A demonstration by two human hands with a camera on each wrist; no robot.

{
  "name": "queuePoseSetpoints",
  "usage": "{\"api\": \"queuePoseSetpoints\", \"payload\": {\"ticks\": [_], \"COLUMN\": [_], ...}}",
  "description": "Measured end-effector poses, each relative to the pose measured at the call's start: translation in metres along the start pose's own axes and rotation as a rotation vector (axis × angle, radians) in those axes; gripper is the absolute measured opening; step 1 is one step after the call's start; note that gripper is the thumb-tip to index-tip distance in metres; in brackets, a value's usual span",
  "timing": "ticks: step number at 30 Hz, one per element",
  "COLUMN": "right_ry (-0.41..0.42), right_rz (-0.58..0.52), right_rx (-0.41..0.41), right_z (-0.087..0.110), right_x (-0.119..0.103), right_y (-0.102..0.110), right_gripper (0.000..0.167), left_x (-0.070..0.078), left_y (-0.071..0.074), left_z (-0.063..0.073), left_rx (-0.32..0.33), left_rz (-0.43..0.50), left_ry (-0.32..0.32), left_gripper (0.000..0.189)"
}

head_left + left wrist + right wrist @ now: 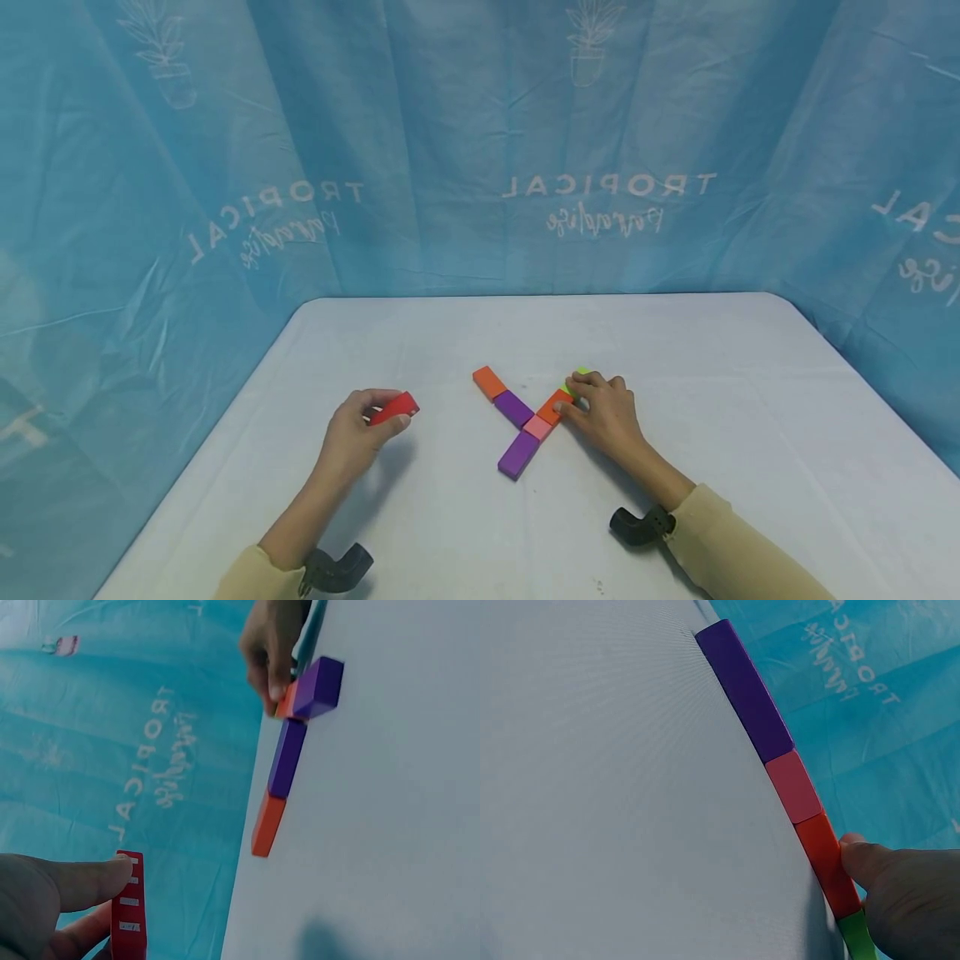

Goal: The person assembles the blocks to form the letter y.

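My left hand (pixel 358 432) holds a red block (pixel 394 407) above the table, pinched between thumb and fingers. White marks run along one face of this block in the left wrist view. On the table, coloured blocks form a branching shape. One line has a purple block (pixel 518 455), a pink block (pixel 537 427), an orange block (pixel 550 407) and a green block (pixel 582 370). My right hand (pixel 609 419) grips around the green block, partly hiding it, with its thumb against the orange one. A second purple block (pixel 513 409) and orange block (pixel 488 382) branch off left.
A white cloth covers the table (pixel 675 350). Blue curtains (pixel 450 125) with mirrored lettering hang behind it and at both sides. Black curved wrist mounts (pixel 341 569) stick out below each hand.
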State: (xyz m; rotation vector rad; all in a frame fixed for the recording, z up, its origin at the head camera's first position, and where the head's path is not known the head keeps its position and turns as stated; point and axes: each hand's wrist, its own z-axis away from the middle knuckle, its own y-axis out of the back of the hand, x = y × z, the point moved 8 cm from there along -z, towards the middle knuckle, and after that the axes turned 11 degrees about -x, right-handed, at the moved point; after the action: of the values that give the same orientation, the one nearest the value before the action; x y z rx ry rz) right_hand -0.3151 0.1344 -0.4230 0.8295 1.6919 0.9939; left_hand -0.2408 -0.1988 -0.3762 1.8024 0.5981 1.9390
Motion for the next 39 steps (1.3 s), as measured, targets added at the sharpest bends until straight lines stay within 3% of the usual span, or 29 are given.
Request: {"api": "queuePoseSetpoints", "payload": {"ticks": [19, 28, 39], "right_ry": [0.008, 0.008, 0.018], "right_rz": [-0.004, -0.007, -0.004], "right_rx": [0.015, 0.012, 0.026], "right_z": [0.001, 0.000, 0.001], "right_x": [-0.001, 0.000, 0.000], "right_y": [0.001, 0.002, 0.002], "right_gripper": [0.048, 0.049, 0.048], "left_x": [0.010, 0.017, 0.013], "left_y": [-0.049, -0.070, -0.091], "left_z": [0.020, 0.029, 0.035], "left_rx": [-0.029, -0.066, -0.126], "left_rz": [0.067, 0.032, -0.034], "left_ry": [-0.028, -0.084, -0.117], "left_gripper": [0.040, 0.035, 0.032]}}
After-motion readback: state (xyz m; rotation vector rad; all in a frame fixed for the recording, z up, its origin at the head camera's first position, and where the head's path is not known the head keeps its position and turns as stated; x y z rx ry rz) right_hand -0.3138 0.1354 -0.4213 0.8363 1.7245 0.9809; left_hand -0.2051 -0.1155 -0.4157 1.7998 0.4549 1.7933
